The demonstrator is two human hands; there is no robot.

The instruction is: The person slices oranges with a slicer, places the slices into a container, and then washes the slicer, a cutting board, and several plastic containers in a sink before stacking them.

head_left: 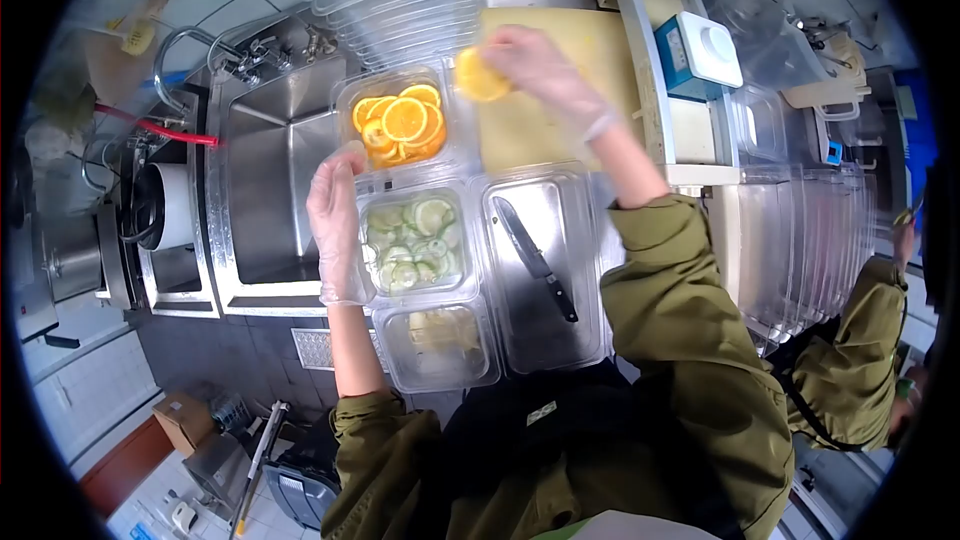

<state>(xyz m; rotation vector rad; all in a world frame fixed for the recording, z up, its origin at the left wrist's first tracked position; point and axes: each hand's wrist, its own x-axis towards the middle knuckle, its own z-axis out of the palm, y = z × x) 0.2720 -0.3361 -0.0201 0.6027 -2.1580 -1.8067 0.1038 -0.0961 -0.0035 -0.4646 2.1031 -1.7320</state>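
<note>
My right hand (540, 70), in a clear glove, pinches orange slices (483, 75) over the left edge of the yellow cutting board (560, 130); blur hides how many. Left of it, a clear plastic container (451, 150) holds a pile of orange slices (405, 122). My gloved left hand (335, 215) has its fingers closed at that container's near left corner. Below sits a container of pale green slices (412, 245), perhaps lime or cucumber. Another clear container (435, 345) has pale pieces inside. A black-handled knife (535, 260) lies in a long clear container (585, 320).
Stacked clear containers (395, 0) rise behind the orange slices. A steel sink (275, 175) is at left. A white-and-teal box (695, 55) stands on the cream frame (640, 70) at right. More stacked containers (800, 250) are farther right, near another person's sleeve (860, 350).
</note>
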